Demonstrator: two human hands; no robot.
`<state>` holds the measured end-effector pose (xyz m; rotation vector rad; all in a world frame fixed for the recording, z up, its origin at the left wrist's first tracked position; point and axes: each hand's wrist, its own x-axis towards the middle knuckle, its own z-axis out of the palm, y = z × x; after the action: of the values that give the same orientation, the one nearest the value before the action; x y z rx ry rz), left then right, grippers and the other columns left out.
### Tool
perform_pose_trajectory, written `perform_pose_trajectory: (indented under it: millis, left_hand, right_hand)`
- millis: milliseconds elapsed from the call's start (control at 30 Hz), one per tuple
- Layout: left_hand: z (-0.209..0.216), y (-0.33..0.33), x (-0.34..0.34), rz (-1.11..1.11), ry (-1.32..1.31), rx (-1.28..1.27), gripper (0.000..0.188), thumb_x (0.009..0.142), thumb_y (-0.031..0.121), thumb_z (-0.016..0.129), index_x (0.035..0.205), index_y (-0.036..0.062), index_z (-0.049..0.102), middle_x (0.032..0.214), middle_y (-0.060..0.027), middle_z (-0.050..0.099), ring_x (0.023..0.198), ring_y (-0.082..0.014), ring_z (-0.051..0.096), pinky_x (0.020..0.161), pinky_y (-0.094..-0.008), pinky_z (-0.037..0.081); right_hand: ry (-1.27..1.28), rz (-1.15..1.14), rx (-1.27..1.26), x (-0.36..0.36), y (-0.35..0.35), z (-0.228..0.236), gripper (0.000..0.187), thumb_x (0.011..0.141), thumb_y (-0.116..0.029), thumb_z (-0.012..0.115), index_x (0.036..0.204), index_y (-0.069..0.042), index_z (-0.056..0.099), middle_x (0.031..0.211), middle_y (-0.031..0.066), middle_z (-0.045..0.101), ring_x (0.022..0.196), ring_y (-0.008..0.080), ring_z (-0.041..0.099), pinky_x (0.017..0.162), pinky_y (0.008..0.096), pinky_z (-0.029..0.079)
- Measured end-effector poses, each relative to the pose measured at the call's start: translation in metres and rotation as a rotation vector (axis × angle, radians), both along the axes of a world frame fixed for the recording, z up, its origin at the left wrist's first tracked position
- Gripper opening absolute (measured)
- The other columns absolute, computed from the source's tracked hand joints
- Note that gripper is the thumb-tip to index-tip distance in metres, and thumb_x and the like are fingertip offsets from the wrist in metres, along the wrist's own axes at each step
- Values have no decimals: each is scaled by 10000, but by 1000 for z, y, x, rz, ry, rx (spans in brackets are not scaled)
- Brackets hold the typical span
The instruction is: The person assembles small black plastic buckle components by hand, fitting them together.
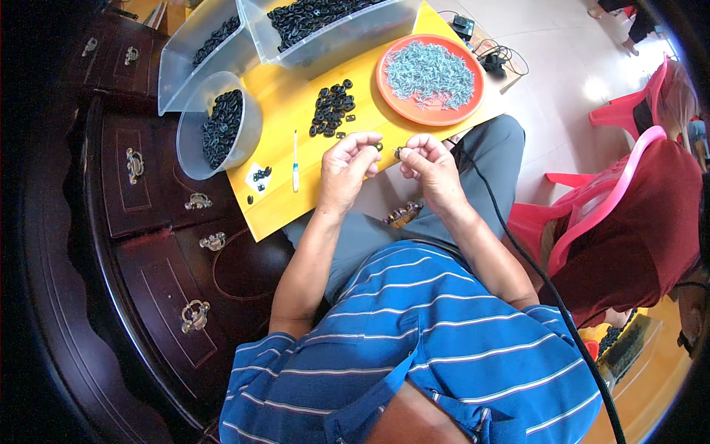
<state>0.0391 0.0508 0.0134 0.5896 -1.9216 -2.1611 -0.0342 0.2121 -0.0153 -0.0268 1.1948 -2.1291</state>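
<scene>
My left hand (350,166) pinches a small black oval part (378,146) between thumb and fingertips, over the near edge of the yellow table (277,89). Close by on the right, my right hand (430,169) is closed on another small dark piece (400,152), too small to name. A gap separates the two pieces. Beyond my left hand lies a loose pile of black oval parts (330,111). An orange-red plate (381,81) full of silvery screws (430,74) stands beyond my right hand. Left of the pile rests a thin screwdriver with a pale handle (296,176).
At the left stands a round clear tub (250,137) of black parts. Two clear bins (347,46) with more black parts fill the far side. A few pieces sit on a white patch (258,177). Dark drawers (148,170) flank the left; a person sits on a pink chair (592,200) at right.
</scene>
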Motion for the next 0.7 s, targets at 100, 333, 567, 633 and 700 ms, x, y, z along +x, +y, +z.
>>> perform_pose_trajectory:
  millis: [100, 333, 567, 633, 700]
  left_hand:
    - [-1, 3, 1, -17, 14, 19, 239, 929, 63, 596, 1152, 4, 656, 841, -23, 648, 668, -53, 567, 613, -200, 479]
    - [2, 4, 2, -14, -29, -1, 220, 925, 59, 595, 1129, 10, 664, 835, 6, 640, 666, -35, 557, 611, -186, 478]
    - [-7, 6, 4, -9, 43, -93, 200, 894, -13, 625, 1092, -5, 653, 875, 16, 637, 705, -20, 553, 645, -180, 472]
    - [-10, 5, 6, -11, 45, -110, 205, 894, -12, 626, 1098, -7, 649, 873, 16, 635, 709, -17, 550, 653, -179, 471]
    - [-12, 5, 7, -15, 46, -127, 211, 895, -12, 626, 1105, -9, 645, 872, 17, 633, 714, -14, 548, 662, -177, 469]
  right_hand:
    - [-2, 3, -1, 1, 1, -3, 165, 896, -106, 697, 1010, -87, 580, 825, -18, 623, 704, 72, 592, 651, 211, 468]
    - [6, 9, 2, 2, 2, -3, 167, 892, -100, 698, 1012, -81, 584, 812, -17, 622, 696, 73, 591, 653, 212, 473]
    - [21, -8, 14, 3, -2, -2, 140, 901, -102, 689, 994, -75, 588, 794, -15, 625, 682, 64, 590, 623, 209, 476]
    - [20, -12, 21, 3, -2, -2, 152, 898, -103, 694, 1002, -75, 586, 795, -16, 627, 682, 63, 591, 626, 209, 476]
    - [13, -17, 24, 3, -2, -4, 157, 897, -102, 694, 1007, -77, 585, 796, -16, 628, 684, 64, 591, 627, 208, 476]
